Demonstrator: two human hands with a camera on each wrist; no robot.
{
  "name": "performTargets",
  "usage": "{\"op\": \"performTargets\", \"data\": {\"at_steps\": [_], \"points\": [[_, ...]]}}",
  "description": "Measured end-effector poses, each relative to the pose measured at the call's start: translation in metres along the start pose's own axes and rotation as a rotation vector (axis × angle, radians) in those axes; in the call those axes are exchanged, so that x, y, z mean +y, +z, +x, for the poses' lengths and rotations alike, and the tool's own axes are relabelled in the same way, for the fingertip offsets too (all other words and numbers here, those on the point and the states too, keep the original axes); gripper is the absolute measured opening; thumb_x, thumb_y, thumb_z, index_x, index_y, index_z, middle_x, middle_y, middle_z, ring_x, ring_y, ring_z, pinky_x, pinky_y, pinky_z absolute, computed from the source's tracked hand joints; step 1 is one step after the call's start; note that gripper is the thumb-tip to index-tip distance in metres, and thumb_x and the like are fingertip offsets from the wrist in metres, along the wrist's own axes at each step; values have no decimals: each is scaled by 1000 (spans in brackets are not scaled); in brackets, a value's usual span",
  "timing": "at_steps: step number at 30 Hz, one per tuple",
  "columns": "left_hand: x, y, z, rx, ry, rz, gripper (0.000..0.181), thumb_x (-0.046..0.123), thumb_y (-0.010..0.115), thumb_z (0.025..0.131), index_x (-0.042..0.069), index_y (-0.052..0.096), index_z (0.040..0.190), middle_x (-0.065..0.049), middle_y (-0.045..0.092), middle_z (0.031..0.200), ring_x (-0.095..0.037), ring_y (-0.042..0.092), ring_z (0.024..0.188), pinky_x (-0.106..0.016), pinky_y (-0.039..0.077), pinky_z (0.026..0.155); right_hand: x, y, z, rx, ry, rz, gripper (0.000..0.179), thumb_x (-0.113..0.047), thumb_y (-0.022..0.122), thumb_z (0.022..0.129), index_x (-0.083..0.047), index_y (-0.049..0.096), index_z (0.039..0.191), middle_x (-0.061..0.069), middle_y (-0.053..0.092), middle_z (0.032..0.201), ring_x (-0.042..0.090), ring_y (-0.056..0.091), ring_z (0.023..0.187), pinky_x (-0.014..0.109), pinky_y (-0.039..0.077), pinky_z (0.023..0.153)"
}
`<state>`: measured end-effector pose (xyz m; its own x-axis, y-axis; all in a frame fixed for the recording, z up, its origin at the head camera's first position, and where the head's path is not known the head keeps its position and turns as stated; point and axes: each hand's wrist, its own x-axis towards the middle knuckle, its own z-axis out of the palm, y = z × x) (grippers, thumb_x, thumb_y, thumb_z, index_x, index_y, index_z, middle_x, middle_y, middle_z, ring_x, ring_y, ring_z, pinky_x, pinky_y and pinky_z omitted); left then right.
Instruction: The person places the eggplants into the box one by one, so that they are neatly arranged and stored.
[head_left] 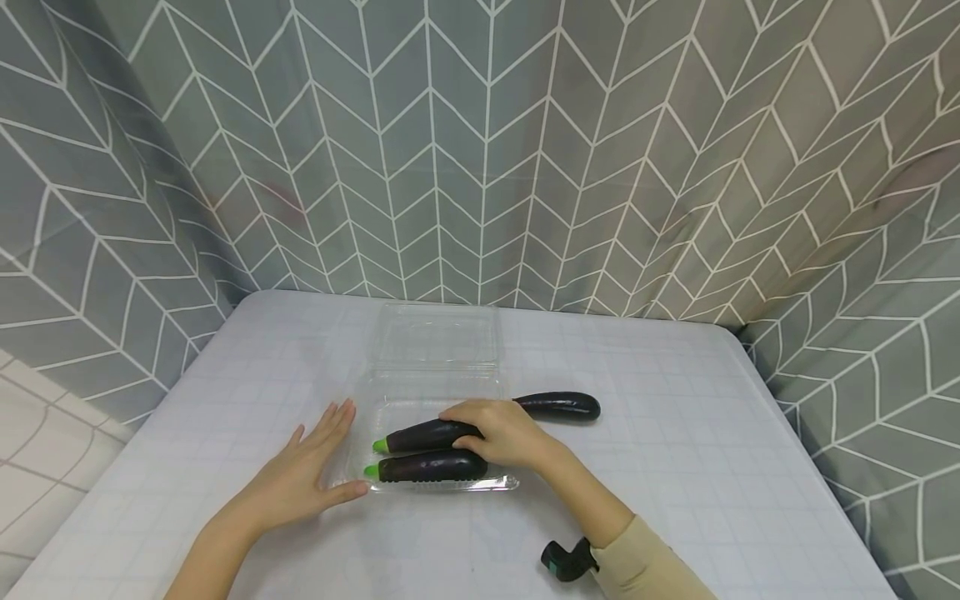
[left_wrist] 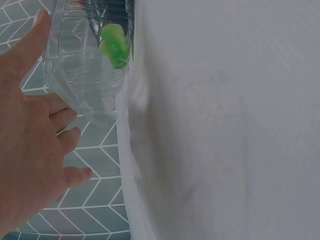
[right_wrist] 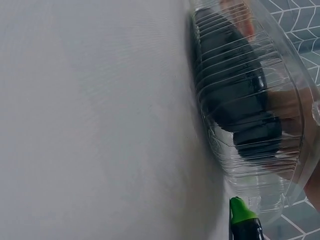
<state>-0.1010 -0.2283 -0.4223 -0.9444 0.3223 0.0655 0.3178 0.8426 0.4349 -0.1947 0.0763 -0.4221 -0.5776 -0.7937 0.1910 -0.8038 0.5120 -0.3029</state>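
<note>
A clear plastic clamshell container (head_left: 442,487) lies with its lid (head_left: 437,333) folded back. In it are two dark eggplants side by side, green ends pointing left: a front one (head_left: 431,467) and a back one (head_left: 423,436). My right hand (head_left: 506,433) holds the back eggplant near its right end, thumb in front and fingers behind. A third eggplant (head_left: 561,406) lies to the right behind that hand; its green tip (right_wrist: 241,210) shows in the right wrist view. At the container's left side my left hand (head_left: 303,475) has its fingers spread, thumb at the front corner.
A white cloth (head_left: 660,467) covers the table. Patterned grey curtains (head_left: 480,150) hang behind and at both sides. A black device (head_left: 566,560) sits at the right sleeve cuff, close above the tabletop.
</note>
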Motion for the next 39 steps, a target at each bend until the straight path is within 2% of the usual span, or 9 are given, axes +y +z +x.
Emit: {"op": "performTargets", "data": {"at_steps": [11,16,24,29,39], "points": [[-1,1,0,6,3,1,104,60,69,78,2,23,152,-16,21,157,-38,18,143,-68,15,108,-3,-2,-1,-4,26,29,37,-30,63,94,-15,63,128,-2,63,127,14,57,120,32,47,98],[-1,2,0,7,3,10,104,60,69,78,2,23,152,-16,21,157,-38,18,143,-67,16,108,-1,-4,-4,22,54,64,40,-32,64,93,-15,62,129,0,61,130,17,55,122,35,46,99],[-1,2,0,4,4,9,103,59,69,79,2,23,152,-16,21,157,-37,17,144,-67,15,108,7,-6,-9,169,68,226,49,-26,77,82,-13,63,127,-2,63,127,14,55,121,31,45,100],[-1,1,0,4,3,11,103,59,69,79,2,23,152,-15,20,158,-37,17,144,-66,15,108,12,-7,-12,267,29,306,50,-26,82,77,-13,66,122,-4,65,122,13,57,119,30,45,101],[-1,1,0,2,8,17,104,61,68,79,2,23,152,-16,21,158,-38,18,143,-67,16,108,17,-21,-22,353,-23,402,49,-20,85,73,-13,69,118,-4,68,117,14,61,112,29,51,91]]}}
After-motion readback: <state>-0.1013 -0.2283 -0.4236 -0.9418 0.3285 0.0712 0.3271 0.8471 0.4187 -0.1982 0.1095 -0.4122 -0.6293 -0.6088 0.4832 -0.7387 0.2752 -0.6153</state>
